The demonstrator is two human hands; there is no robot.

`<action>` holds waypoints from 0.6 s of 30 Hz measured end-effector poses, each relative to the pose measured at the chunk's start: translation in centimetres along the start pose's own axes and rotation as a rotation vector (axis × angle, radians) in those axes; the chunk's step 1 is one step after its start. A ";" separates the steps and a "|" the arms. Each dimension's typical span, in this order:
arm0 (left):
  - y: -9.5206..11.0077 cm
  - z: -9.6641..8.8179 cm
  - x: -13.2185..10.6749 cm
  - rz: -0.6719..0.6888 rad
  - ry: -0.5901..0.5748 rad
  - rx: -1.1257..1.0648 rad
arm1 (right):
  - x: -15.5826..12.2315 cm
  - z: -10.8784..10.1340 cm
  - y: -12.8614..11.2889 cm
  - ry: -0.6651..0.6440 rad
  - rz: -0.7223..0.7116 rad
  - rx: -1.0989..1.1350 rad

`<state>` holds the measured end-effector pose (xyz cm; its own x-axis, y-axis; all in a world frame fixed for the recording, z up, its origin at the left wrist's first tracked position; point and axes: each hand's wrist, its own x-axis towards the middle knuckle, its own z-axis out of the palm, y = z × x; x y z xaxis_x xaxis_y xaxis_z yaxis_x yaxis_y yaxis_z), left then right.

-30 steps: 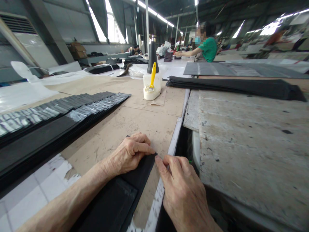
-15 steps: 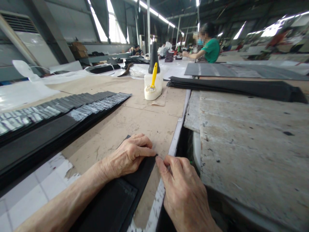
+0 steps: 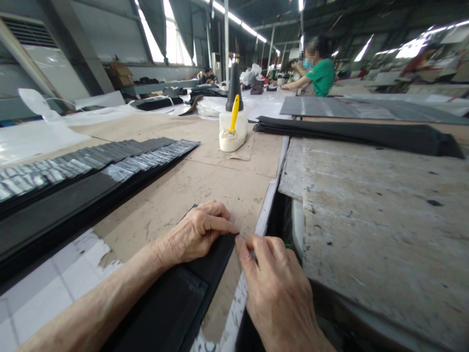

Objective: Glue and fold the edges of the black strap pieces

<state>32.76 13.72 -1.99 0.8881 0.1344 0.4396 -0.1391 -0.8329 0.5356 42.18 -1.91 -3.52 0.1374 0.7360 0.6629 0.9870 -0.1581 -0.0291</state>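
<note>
A flat black fabric piece (image 3: 172, 293) lies near the table edge, with a second black layer on its lower part. Over its far end rests my left hand (image 3: 200, 230), fingers bent and drawn together, the tips at the far right corner. My right hand (image 3: 276, 278) is closed in a pinch at that same corner, thumb and forefinger almost meeting the left fingertips. The bit of fabric between the fingertips is mostly hidden.
Overlapping black strips with shiny ends (image 3: 95, 181) lie left. Ahead stands a white glue container (image 3: 232, 132) with a yellow brush (image 3: 235, 115). More black sheets (image 3: 351, 134) lie right, past a gap beside a worn board (image 3: 373, 210). A co-worker in green (image 3: 320, 76) sits farther back.
Both hands keep their places at the fabric corner, with only a slight shift of the fingers. The co-worker in the background has raised one hand.
</note>
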 end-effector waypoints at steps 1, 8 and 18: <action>0.0 -0.1 0.0 0.006 -0.011 0.006 | 0.0 0.0 0.0 -0.007 -0.003 -0.002; 0.1 -0.2 0.0 0.048 -0.042 0.098 | -0.3 0.0 0.5 -0.001 0.022 0.109; -0.1 0.1 0.2 0.021 0.024 0.048 | 0.8 0.0 1.1 -0.061 0.007 0.178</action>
<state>32.99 13.73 -2.04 0.8741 0.1290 0.4682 -0.1362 -0.8603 0.4913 43.36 -1.55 -3.02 0.1437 0.7746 0.6159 0.9844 -0.0482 -0.1690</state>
